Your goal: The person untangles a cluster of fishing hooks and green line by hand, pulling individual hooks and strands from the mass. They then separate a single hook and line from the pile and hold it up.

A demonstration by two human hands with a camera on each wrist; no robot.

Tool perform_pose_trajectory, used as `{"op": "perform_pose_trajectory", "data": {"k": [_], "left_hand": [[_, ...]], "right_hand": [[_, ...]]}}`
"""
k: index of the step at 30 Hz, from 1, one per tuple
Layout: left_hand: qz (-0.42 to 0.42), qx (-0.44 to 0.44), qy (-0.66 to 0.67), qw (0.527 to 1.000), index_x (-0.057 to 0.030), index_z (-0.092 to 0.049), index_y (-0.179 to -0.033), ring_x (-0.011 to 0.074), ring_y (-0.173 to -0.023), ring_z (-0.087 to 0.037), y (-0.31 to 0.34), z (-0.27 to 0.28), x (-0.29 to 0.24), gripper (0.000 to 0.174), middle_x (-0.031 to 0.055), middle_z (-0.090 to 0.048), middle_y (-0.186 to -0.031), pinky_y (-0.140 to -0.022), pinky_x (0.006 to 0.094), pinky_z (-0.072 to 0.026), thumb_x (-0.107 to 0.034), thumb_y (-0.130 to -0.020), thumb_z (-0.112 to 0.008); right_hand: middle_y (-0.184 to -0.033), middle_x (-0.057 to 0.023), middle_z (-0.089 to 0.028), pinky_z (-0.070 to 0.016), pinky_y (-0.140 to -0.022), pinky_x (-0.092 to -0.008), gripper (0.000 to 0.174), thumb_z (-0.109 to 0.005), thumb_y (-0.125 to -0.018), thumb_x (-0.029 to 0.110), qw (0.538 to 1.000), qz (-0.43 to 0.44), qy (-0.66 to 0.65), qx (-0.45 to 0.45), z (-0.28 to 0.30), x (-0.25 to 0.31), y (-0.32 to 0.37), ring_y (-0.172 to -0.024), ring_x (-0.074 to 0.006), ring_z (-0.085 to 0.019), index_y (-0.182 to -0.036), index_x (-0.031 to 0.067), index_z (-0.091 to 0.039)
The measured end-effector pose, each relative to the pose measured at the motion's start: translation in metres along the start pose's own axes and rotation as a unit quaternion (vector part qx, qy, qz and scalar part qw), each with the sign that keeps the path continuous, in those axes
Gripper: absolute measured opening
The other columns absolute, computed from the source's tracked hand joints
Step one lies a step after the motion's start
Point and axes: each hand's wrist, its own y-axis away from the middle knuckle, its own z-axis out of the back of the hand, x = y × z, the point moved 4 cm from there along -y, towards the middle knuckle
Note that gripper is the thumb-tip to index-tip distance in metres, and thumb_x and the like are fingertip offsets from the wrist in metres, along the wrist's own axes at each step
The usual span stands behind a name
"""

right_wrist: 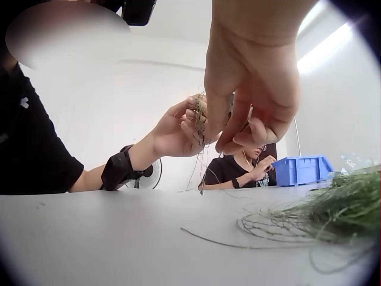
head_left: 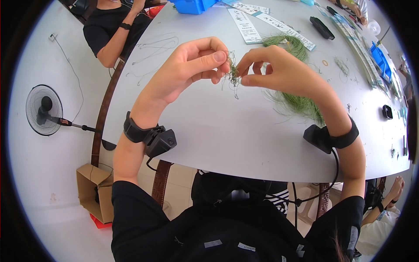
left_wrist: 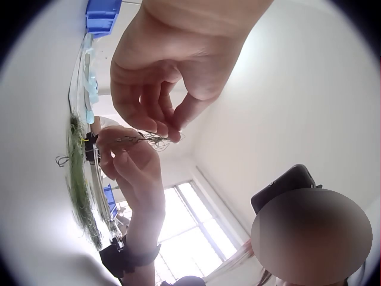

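Plainly, the small tuft of green fibres (head_left: 233,75) hung in mid-air above the white table (head_left: 209,131), pinched from both sides. The left hand (head_left: 192,65) held it between thumb and curled forefinger. The right hand (head_left: 279,70) nipped the other end between thumb and fingertip, its remaining fingers loosely bent. A few thin strands dangled below the tuft, clear of the tabletop.

The hold looked slight — only fingertips on a springy tangle. An uneven pull from either hand could likely have drawn single strands out or snapped them, and the tuft might have come apart rather than tightened. A slackened pinch would probably have let it drop.

Just beneath the right wrist lay a loose pile of green fibres (head_left: 297,102) of the same colour, so a fallen tuft could easily have been lost in it. The right forearm passed close over that pile, and a sideways sweep might have dragged strands along or caught them on the black wrist strap (head_left: 342,139).

Farther off, the blue bin (head_left: 192,5), the printed paper strips (head_left: 244,24) and the bent wires (head_left: 155,43) lay well apart from the hands and seemed no hazard.
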Motion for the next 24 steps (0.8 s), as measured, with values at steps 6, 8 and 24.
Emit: {"op": "perform_pose_trajectory", "data": {"k": [6, 8, 24], "left_hand": [[-0.010, 0.004, 0.032, 0.999, -0.0087, -0.047, -0.084, 0.0055, -0.063, -0.046, 0.001, 0.003, -0.001, 0.022, -0.0036, -0.049, -0.069, -0.059, 0.0214, -0.0389, -0.028, -0.089, -0.056], [-0.019, 0.001, 0.029, 0.999, -0.0090, -0.047, -0.082, 0.0054, -0.064, -0.045, 0.001, 0.004, -0.002, 0.023, -0.0034, -0.049, -0.070, -0.059, 0.0213, -0.0384, -0.029, -0.089, -0.056], [-0.014, 0.017, 0.134, 0.991, -0.0107, -0.055, -0.088, 0.0066, -0.065, -0.050, -0.001, 0.010, 0.005, 0.019, -0.0023, -0.055, -0.074, -0.062, 0.0200, -0.0422, -0.029, -0.088, -0.057]], "right_hand": [[-0.078, 0.0008, -0.065, -0.0427, -0.058, -0.0247, 0.015, -0.064, -0.077, 0.020, 0.998, 0.013, 0.008, 0.054, -0.011, -0.003, -0.001, -0.067, -0.0099, -0.053, -0.081, 0.0059, -0.065], [-0.073, -0.0033, -0.065, -0.0445, -0.062, -0.0264, 0.017, -0.064, -0.075, 0.020, 0.999, 0.001, -0.011, 0.048, -0.008, 0.000, -0.001, -0.066, -0.0132, -0.054, -0.077, 0.0036, -0.067], [-0.068, -0.0041, -0.063, -0.0442, -0.063, -0.0262, 0.018, -0.067, -0.078, 0.022, 0.997, 0.022, -0.056, -0.049, -0.001, 0.008, 0.000, -0.065, -0.0129, -0.054, -0.079, 0.0034, -0.068]]}}
